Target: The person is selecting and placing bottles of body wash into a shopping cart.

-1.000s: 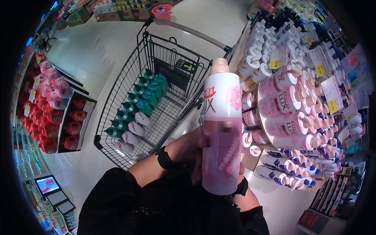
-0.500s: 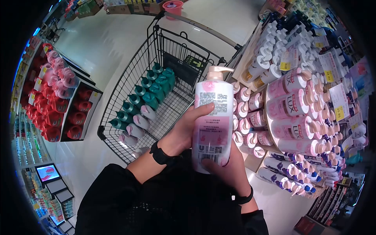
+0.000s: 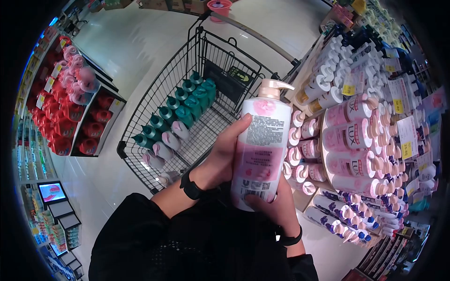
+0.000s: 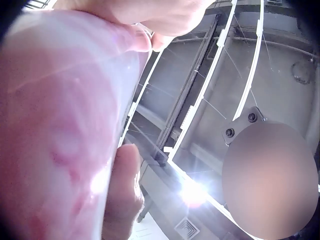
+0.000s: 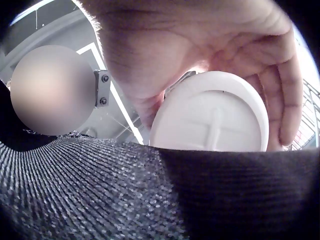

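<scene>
A pink and white pump bottle [image 3: 261,154] is held up in front of the chest, its printed back label facing me and its pump head pointing right. My left hand [image 3: 219,154] grips its left side, the thumb lying over the label's upper edge. Lower down, my right hand [image 3: 279,206] holds the bottle near its base, thumb across the barcode area. In the left wrist view the bottle's flowered surface [image 4: 60,130] fills the left side. The right wrist view shows the white base [image 5: 212,117] with the right palm [image 5: 200,45] curved around it.
A wire shopping cart [image 3: 164,70] stands ahead, with green bottles [image 3: 180,103] and white-pink bottles [image 3: 163,152] inside. To the right, a stacked display of LUX pump bottles [image 3: 347,136] stands close by. Red bottles [image 3: 61,117] fill a stand on the left.
The bottle has been turned from its logo front to its printed back, and the pump spout has come into view. Since half a second ago it has tilted slightly, both hands still on it.
</scene>
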Demonstrator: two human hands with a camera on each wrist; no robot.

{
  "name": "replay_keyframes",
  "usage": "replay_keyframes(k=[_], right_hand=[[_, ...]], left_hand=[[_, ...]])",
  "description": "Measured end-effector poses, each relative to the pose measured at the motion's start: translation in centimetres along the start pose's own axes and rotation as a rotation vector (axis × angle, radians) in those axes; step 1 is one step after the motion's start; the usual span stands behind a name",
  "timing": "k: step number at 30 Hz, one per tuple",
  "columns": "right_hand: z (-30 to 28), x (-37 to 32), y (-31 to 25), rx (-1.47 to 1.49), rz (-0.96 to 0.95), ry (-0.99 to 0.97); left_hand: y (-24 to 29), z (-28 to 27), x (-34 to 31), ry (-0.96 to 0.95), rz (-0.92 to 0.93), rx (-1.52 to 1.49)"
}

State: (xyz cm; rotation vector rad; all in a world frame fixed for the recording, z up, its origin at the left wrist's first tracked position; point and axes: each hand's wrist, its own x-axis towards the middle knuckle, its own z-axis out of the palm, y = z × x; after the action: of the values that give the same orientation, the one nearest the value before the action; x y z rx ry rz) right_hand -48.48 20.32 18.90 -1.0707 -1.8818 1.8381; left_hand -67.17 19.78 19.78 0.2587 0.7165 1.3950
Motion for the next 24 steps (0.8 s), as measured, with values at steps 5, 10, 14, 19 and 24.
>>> replay_keyframes(k=[5, 10, 14, 19, 24], right_hand=[[0.5, -0.1, -0.1, 0.083, -0.048, -0.014], [-2.5, -0.2, 2.9, 0.234, -0.071, -0.025], [-2.0, 0.6, 2.8, 0.173, -0.002, -0.097], [4.8, 2.1, 0.5, 0.750, -0.047, -0.241], [1.3, 4.5, 3.4, 0.367, -0.193, -0.349]], left_hand=[[0.1, 0.0, -1.0, -0.009, 0.010, -0.016], [-2.6, 1.0, 0.3, -0.014, 0.055, 0.013], [-1.1, 0.2, -1.3, -0.075, 0.080, 0.148], [3.1, -4.7, -5.0, -0.284, 0.060, 0.071], [2.0, -4.0, -5.5, -0.061, 0.417, 0.645]])
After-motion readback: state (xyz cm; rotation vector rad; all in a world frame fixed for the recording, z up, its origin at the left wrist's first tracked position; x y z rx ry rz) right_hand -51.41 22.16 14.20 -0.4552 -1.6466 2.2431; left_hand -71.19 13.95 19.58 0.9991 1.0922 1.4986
